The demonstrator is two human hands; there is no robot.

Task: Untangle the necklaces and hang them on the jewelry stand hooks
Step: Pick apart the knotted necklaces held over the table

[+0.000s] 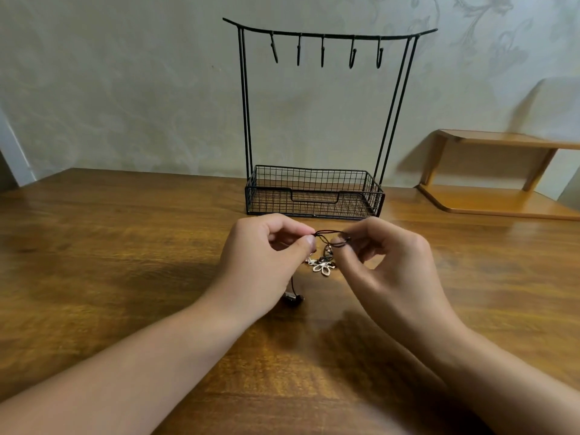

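your left hand (pixel 266 246) and right hand (pixel 386 255) each pinch the dark cord of the tangled necklaces (pixel 326 243), held just above the table (pixel 125 246) in front of the jewelry stand (pixel 314 189). you're at the untangling step (all five hooks (pixel 323 51) are bare). the flower pendant (pixel 323 267) dangles between your hands; next, tease one cord loose before lifting anything.
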